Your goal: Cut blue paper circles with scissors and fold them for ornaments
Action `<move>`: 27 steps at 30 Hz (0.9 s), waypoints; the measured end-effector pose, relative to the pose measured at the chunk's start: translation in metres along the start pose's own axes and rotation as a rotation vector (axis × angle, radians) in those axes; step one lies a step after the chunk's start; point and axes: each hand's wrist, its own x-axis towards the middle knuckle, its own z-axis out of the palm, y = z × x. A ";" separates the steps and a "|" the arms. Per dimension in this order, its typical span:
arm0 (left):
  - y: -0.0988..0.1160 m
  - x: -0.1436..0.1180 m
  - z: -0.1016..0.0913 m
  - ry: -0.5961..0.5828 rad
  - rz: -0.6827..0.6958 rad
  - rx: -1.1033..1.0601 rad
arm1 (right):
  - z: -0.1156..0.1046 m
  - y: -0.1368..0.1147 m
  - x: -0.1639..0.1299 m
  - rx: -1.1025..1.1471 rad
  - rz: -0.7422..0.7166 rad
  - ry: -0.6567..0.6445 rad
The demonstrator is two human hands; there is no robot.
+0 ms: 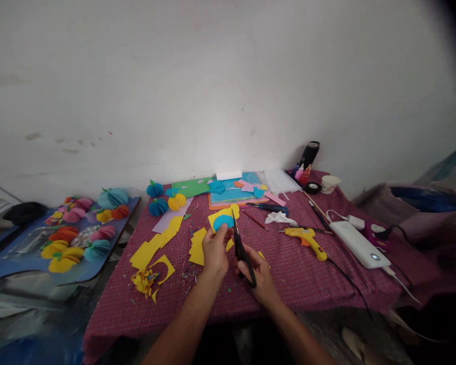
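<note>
My left hand point(215, 248) pinches a round blue piece of paper point(223, 221) lying over yellow paper point(214, 217); whether the two are held together I cannot tell. Black-handled scissors point(243, 253) are in my right hand point(259, 276), fingers through the handles and blades pointing up beside the right edge of the paper. Just left of my left hand is a stack of yellow paper pieces point(197, 247). Farther left are yellow sheets point(148, 252), a cut-out yellow remnant point(166, 267) and crumpled yellow scraps point(143, 282).
A yellow glue gun point(307, 239), white power bank point(359, 243) and paper cup point(330, 184) are on the right, with cables. Coloured sheets point(235, 188) and a black bottle point(310, 154) stand at the back. Paper pumpkins point(64, 257) fill a blue table point(13, 261) at left.
</note>
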 end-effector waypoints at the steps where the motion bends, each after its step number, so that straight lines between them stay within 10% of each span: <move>1: -0.001 0.000 -0.001 -0.002 0.003 0.004 | 0.001 -0.001 0.000 0.011 0.002 -0.005; 27: -0.003 -0.001 -0.003 -0.059 0.027 0.020 | -0.004 -0.004 0.002 -0.011 0.020 0.003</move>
